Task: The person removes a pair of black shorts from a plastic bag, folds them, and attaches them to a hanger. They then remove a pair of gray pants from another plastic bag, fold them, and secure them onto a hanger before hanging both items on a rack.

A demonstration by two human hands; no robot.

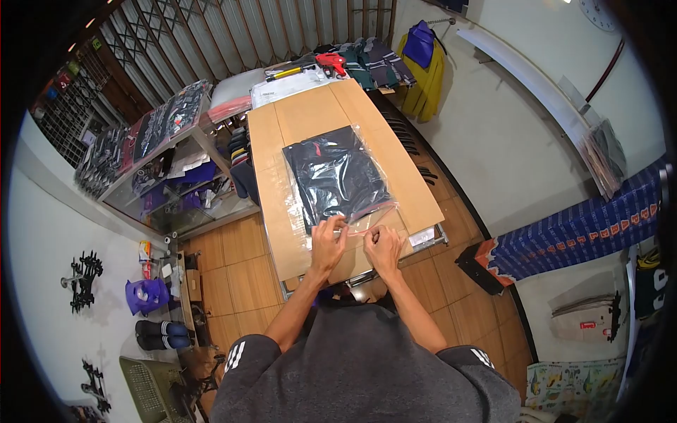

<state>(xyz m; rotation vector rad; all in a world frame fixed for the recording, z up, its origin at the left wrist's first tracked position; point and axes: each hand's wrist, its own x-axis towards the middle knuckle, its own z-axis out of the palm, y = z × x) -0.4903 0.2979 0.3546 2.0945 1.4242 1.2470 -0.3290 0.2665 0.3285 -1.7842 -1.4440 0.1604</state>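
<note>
On the cardboard-topped table lies a dark folded garment (335,173) inside a clear plastic bag (386,189). A small red mark shows near the garment's far end. My left hand (328,243) is closed at the bag's near edge, its fingers pinching the plastic. To its right, my right hand (383,247) is closed on the same edge, with a reddish strip of the bag running between the two hands. Both hands are close together, and the fingertips partly hide the plastic they grip.
At the table's (416,194) far end are papers (285,90) and a red tag gun or similar tool (331,65). A glass cabinet (176,169) with bagged clothes stands left. Tall blue boxes (578,229) stand right. A yellow garment (422,81) hangs at the back.
</note>
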